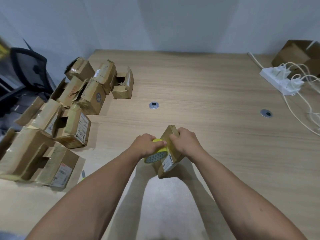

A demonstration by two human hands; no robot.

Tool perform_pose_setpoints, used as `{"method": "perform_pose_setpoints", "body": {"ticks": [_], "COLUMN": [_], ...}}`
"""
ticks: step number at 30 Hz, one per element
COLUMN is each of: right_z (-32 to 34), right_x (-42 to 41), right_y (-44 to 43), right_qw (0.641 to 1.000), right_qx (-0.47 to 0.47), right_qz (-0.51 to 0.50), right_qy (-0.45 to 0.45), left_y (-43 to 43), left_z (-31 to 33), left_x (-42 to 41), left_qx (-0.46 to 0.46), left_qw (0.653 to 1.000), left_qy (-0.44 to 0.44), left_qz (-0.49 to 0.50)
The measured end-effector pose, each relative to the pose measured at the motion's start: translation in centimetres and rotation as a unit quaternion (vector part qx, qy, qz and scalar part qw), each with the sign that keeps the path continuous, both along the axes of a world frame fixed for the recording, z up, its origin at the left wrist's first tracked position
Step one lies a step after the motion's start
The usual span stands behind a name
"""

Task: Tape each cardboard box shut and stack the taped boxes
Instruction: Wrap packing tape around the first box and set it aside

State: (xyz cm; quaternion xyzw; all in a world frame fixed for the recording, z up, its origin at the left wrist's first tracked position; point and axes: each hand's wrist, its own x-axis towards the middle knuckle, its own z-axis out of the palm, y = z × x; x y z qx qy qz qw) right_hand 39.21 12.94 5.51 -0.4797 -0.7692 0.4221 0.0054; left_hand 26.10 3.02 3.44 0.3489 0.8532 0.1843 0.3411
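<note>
One small cardboard box (170, 158) is held tilted at the near middle edge of the table (199, 87), with its long axis running away from the person and its labelled end nearest. Whether it rests on the table cannot be told. The right hand (187, 141) grips the upper far end, fingers curled over the top edge. The tape roll (156, 155) lies just left of the box, touching its left face. The left hand (147, 144) clasps the roll, fingers wrapped over its yellow rim. The strip probably has to run from that face across the top. Well apart at left lies a pile of boxes (69, 110), several with flaps open. One open box (123, 84) shows pale contents that cannot be identified. A power strip (277, 80) lies far right.
</note>
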Motion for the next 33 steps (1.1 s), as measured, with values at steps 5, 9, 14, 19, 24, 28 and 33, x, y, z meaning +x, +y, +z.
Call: {"method": "perform_pose_setpoints", "body": {"ticks": [5,9,14,19,24,28,33], "right_z": [-0.5,-1.4,-2.1,-2.4,-2.7,-2.6,-3.0], "right_x": [0.0,0.8,1.9,2.2,2.5,2.6,2.9], "right_y": [0.1,0.8,0.9,0.4,-0.4,-1.1,-1.2], "right_qw": [0.999,0.999,0.997,0.993,0.986,0.976,0.968], "right_qx": [-0.019,-0.015,-0.03,-0.038,-0.057,-0.075,-0.09], "right_qz": [-0.021,-0.043,-0.067,-0.08,-0.103,-0.118,-0.135], "right_qy": [-0.023,-0.004,0.034,0.076,0.116,0.169,0.19], "left_y": [0.6,-0.8,-3.1,-3.4,-3.8,-3.6,-2.9], "left_z": [-0.1,-0.5,-1.7,-1.2,-1.1,-1.1,-0.4], "left_x": [0.9,1.1,0.5,-0.8,-2.1,-2.1,-1.8], "left_qx": [0.025,0.125,0.185,0.172,0.11,0.027,0.009], "left_qw": [1.0,0.976,0.931,0.955,0.987,0.999,0.995], "left_qy": [-0.004,-0.164,-0.293,-0.232,-0.113,0.016,0.091], "left_qz": [0.0,0.07,0.116,0.07,0.035,-0.011,-0.03]}}
